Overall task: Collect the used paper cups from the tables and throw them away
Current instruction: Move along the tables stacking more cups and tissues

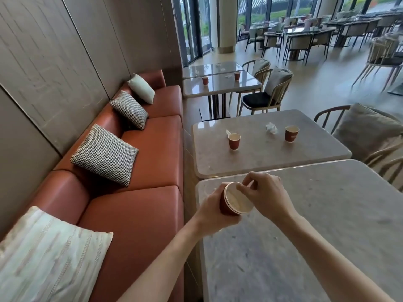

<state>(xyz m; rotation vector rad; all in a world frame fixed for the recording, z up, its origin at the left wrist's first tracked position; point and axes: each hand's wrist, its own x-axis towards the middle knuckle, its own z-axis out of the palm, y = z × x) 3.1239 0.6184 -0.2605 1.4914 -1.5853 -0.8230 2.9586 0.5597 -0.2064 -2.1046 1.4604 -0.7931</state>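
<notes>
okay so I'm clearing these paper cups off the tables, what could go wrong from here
The held cup in your left hand is tilted, so any dregs might spill onto the near table. Your right hand pinches something small at its rim that could drop. Crumpled napkins beside the next table's cups could get left behind.

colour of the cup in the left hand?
Dark red outside, pale cream inside, white rim: cup, left hand, head view.
</notes>
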